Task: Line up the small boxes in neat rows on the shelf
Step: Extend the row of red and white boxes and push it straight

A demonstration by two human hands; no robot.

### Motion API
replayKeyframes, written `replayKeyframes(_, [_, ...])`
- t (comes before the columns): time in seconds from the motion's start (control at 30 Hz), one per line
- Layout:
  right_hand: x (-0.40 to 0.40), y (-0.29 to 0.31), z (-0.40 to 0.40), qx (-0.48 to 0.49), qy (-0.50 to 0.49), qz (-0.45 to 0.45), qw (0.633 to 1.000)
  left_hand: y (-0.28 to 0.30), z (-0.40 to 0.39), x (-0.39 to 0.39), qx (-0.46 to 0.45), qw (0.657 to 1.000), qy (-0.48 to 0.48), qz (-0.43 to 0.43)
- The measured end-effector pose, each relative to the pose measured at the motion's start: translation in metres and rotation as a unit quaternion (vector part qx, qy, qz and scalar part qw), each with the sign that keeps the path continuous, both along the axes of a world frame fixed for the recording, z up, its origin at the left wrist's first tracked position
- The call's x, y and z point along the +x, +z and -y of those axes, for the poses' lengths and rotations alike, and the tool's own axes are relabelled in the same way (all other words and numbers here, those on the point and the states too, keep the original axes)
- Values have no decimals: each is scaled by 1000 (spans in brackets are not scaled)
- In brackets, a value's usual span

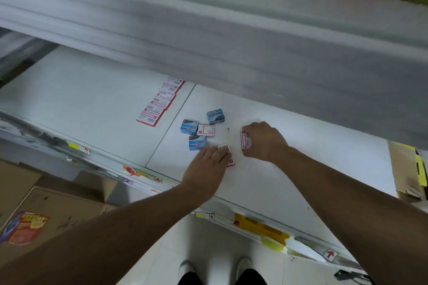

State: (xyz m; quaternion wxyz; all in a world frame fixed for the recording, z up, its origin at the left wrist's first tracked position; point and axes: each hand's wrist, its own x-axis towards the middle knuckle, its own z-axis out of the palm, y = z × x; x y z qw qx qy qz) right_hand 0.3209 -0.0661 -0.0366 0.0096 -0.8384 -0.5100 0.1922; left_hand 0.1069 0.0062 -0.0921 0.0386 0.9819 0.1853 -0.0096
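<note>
On the white shelf (92, 104) a neat row of several red-and-white small boxes (159, 102) runs back from the middle. To its right lies a loose cluster: three blue boxes (189, 127) (215, 116) (197, 143) and one red-and-white box (205, 130). My left hand (206, 169) lies over a red-and-white box (225, 151) near the front, its fingers curled on it. My right hand (264, 141) grips another red-and-white box (245, 140) standing on its edge, just right of the cluster.
An upper shelf (231, 37) overhangs the back of the working shelf. A torn cardboard piece (407, 169) lies at the shelf's right end. Cardboard cartons (46, 210) stand on the floor at lower left. The shelf's front rail (266, 227) carries price labels.
</note>
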Motion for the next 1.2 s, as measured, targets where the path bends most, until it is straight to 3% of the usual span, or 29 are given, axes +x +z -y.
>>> replayKeyframes(0.17, [-12,0,39,6,1,41,999,2,29,-21,-41,999,14,-21])
replayKeyframes(0.4, [-31,-9,77,-2,-38,73,997,15,40,-36,-5,998,7,-66])
replayKeyframes(0.5, [-34,-11,86,22,-28,36,999,27,33,-30,-26,999,-2,-45])
replayKeyframes(0.6, [-25,-9,92,49,57,-8,997,38,18,-17,-34,998,-42,-21])
replayKeyframes(0.77, [-6,-13,102,55,181,47,981,35,-1,-10,-29,989,-133,-65])
replayKeyframes(1.07, [-13,-10,96,36,208,84,974,44,5,-8,-18,996,-43,-75])
replayKeyframes(1.2, [-14,-7,97,32,184,61,981,48,9,-12,-19,997,6,-80])
